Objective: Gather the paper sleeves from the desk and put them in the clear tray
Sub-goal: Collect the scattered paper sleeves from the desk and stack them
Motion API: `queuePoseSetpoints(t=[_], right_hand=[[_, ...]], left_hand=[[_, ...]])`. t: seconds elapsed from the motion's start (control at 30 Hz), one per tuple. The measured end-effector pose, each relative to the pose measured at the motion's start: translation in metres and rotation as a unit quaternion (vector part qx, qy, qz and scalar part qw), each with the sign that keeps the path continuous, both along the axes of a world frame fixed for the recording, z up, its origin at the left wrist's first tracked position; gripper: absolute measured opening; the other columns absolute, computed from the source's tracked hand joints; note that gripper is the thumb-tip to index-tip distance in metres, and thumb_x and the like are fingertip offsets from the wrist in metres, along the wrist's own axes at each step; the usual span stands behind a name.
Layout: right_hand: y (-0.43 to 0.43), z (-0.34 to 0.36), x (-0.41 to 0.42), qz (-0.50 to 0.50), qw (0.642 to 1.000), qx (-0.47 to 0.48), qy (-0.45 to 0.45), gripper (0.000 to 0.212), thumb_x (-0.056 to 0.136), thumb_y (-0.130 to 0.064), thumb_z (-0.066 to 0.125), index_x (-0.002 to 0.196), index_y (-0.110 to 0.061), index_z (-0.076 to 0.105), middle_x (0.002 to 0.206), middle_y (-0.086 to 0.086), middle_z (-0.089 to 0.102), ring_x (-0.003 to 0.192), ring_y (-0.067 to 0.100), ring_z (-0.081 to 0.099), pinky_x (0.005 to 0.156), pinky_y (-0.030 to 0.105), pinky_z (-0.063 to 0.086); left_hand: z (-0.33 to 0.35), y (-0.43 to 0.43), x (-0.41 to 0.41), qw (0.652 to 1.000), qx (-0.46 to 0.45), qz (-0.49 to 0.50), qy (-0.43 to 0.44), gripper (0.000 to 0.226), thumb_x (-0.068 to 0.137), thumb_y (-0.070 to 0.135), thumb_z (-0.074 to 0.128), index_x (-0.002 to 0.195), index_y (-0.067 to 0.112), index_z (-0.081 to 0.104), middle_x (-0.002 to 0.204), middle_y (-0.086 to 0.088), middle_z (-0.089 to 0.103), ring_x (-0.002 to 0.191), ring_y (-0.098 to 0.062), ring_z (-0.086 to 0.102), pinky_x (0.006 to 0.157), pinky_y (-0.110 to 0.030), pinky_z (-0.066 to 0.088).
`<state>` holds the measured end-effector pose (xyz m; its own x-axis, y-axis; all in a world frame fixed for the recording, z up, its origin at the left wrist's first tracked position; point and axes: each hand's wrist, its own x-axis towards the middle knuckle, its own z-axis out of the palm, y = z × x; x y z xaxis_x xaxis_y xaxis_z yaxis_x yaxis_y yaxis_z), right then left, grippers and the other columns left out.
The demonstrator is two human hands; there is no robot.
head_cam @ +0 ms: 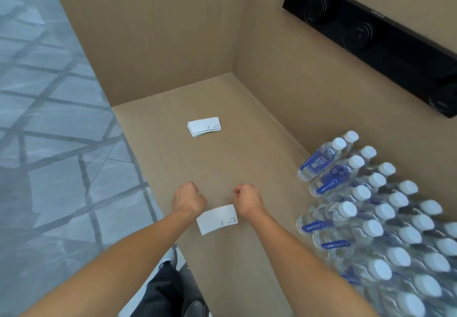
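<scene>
My left hand (pixel 189 199) and right hand (pixel 247 200) hover clenched, empty, flanking the near sleeve (pixel 217 219) (farther stack (pixel 204 127) waits) to gather it.

Light is coming in even and soft, no hard source showing. Shadows are staying faint: only a thin one is sitting under the near paper sleeve (pixel 217 219) and the far stack of sleeves (pixel 203 126). The tiled floor (pixel 49 118) on the left is throwing pale glossy reflections. The bottles (pixel 371 217) on the right are smearing with blur toward the near edge, caps losing shape. Wide-angle distortion is bending the desk (pixel 235 163) edges and stretching both forearms near the frame bottom. The black panel (pixel 371 37) far right is reading dark, detail crushed.
</scene>
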<state>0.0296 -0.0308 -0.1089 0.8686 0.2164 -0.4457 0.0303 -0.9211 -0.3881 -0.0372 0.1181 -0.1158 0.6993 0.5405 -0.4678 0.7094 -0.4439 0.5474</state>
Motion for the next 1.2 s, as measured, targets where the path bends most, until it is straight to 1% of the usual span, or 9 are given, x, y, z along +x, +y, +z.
queuePoseSetpoints(t=[0.1,0.2,0.33,0.43,0.5,0.63,0.77,0.9,1.2], right_hand=[[-0.012,-0.006,-0.024,0.046,0.999,-0.027,-0.003,0.028,0.084,0.001,0.045,0.091,-0.012,0.069,0.111,0.014,0.055,0.106,0.029,0.057,0.094,0.032,0.048],[-0.018,-0.013,-0.039,0.075,0.996,-0.04,-0.017,0.034,0.084,-0.001,0.045,0.111,-0.009,0.065,0.118,0.013,0.052,0.113,0.031,0.052,0.094,0.033,0.047],[-0.023,-0.019,-0.048,0.124,0.989,-0.065,-0.046,0.034,0.09,-0.003,0.042,0.121,-0.007,0.054,0.126,0.012,0.047,0.118,0.03,0.046,0.091,0.036,0.045],[-0.023,-0.025,-0.051,0.095,0.993,-0.065,-0.027,0.034,0.089,0.0,0.039,0.121,-0.004,0.05,0.124,0.01,0.045,0.118,0.027,0.043,0.092,0.036,0.045],[-0.022,-0.029,-0.051,0.052,0.997,-0.048,-0.004,0.027,0.09,-0.001,0.036,0.11,-0.006,0.053,0.119,0.009,0.043,0.111,0.025,0.044,0.095,0.033,0.043],[-0.016,-0.034,-0.045,-0.005,1.0,-0.005,0.013,0.026,0.09,-0.008,0.048,0.113,-0.003,0.06,0.128,0.013,0.048,0.119,0.028,0.051,0.099,0.03,0.042],[-0.013,-0.036,-0.037,-0.057,0.998,0.024,0.029,0.033,0.091,-0.015,0.056,0.12,0.0,0.056,0.129,0.014,0.054,0.124,0.027,0.048,0.103,0.031,0.04],[-0.003,-0.026,-0.017,-0.096,0.994,0.057,0.004,0.029,0.087,-0.011,0.058,0.114,0.0,0.059,0.12,0.015,0.063,0.118,0.029,0.054,0.101,0.035,0.044],[0.05,0.008,0.079,-0.1,0.987,0.112,-0.061,0.028,0.086,-0.007,0.059,0.114,-0.003,0.061,0.117,0.015,0.061,0.116,0.028,0.054,0.101,0.035,0.045]], left_hand=[[-0.006,-0.012,-0.027,1.0,0.008,-0.023,0.012,0.029,0.08,0.009,0.053,0.108,0.009,0.059,0.115,-0.013,0.06,0.097,-0.029,0.06,0.075,-0.03,0.047],[-0.011,-0.019,-0.043,0.999,0.022,-0.04,0.022,0.026,0.08,0.005,0.052,0.106,0.007,0.057,0.113,-0.012,0.057,0.086,-0.024,0.051,0.071,-0.03,0.043],[-0.014,-0.027,-0.055,0.998,0.03,-0.048,0.037,0.018,0.082,0.006,0.052,0.1,0.005,0.054,0.105,-0.013,0.055,0.081,-0.023,0.048,0.067,-0.032,0.041],[-0.019,-0.03,-0.057,0.998,0.017,-0.028,0.051,0.005,0.083,0.006,0.053,0.088,0.006,0.053,0.092,-0.012,0.056,0.077,-0.024,0.05,0.063,-0.031,0.042],[-0.023,-0.033,-0.057,0.998,-0.003,-0.004,0.058,0.001,0.082,0.006,0.054,0.083,0.006,0.053,0.087,-0.011,0.058,0.076,-0.025,0.053,0.061,-0.03,0.043],[-0.031,-0.037,-0.053,0.996,-0.052,0.05,0.05,0.018,0.081,0.012,0.059,0.096,0.004,0.063,0.097,-0.01,0.065,0.086,-0.025,0.058,0.066,-0.029,0.043],[-0.034,-0.033,-0.046,0.991,-0.088,0.103,0.009,0.018,0.084,0.013,0.065,0.1,0.007,0.068,0.09,-0.005,0.067,0.09,-0.022,0.061,0.071,-0.028,0.044],[-0.025,-0.019,-0.023,0.987,-0.094,0.13,-0.033,0.026,0.084,0.009,0.064,0.109,0.009,0.061,0.103,-0.008,0.068,0.102,-0.024,0.062,0.078,-0.027,0.044],[0.006,0.03,0.075,0.974,-0.09,0.165,-0.128,0.022,0.081,0.001,0.062,0.103,0.006,0.062,0.081,-0.002,0.061,0.098,-0.026,0.063,0.082,-0.022,0.042]])
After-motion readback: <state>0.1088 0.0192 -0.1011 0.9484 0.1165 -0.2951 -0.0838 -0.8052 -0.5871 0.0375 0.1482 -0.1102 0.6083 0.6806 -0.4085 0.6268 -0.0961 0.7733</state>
